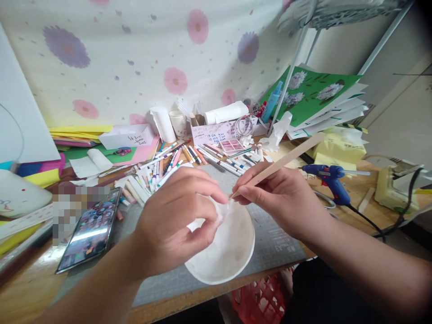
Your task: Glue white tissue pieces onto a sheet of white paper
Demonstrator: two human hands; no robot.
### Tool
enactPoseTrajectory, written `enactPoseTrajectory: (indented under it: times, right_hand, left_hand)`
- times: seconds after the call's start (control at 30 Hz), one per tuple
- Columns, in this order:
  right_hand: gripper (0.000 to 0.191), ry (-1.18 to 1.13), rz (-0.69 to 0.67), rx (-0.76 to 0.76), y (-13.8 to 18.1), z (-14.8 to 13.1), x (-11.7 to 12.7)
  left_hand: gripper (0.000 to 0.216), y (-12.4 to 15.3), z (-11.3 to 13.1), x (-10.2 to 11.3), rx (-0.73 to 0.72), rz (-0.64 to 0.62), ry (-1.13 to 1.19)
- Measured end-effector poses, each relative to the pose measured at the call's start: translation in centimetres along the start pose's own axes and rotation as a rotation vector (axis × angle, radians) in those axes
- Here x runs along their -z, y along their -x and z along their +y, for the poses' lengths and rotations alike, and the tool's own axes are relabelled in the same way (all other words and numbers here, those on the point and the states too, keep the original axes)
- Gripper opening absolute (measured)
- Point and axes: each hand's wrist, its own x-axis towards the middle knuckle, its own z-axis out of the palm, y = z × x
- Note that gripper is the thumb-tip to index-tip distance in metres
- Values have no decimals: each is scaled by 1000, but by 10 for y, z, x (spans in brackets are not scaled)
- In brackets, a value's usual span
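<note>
My left hand [175, 220] is closed, thumb and fingers curled around a soft white crumpled piece [222, 212] that looks like tissue; the fingers cover most of it. In my right hand [286, 200] a flat pale wooden stick [286, 158] is pinched slantwise, its broad end up to the right. The stick's narrow tip meets or nearly meets the white piece; I cannot tell which. Below both hands a white bowl [250, 245] stands near the table's front edge, its left side hidden behind my left hand.
Under the bowl lies a grey cutting mat [280, 245]. Many markers [202, 155] are scattered behind it. A phone [92, 229] leans at left. On the right are a blue glue gun [332, 177] with its cord and a power strip [394, 191]. A metal rack post [292, 67] rises behind.
</note>
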Motion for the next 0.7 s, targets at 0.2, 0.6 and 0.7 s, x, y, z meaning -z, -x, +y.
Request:
enactPoseTrajectory:
  times: [0.2, 0.6, 0.7]
  right_hand:
    - [5, 236, -6, 0, 2, 1, 0]
    - [3, 229, -25, -30, 2, 2, 3]
    - [5, 276, -115, 21, 5, -2, 3]
  left_hand:
    - [25, 2, 0, -1, 40, 55, 124]
    - [24, 11, -7, -5, 366, 245, 389]
    - [19, 13, -10, -5, 410, 219, 342]
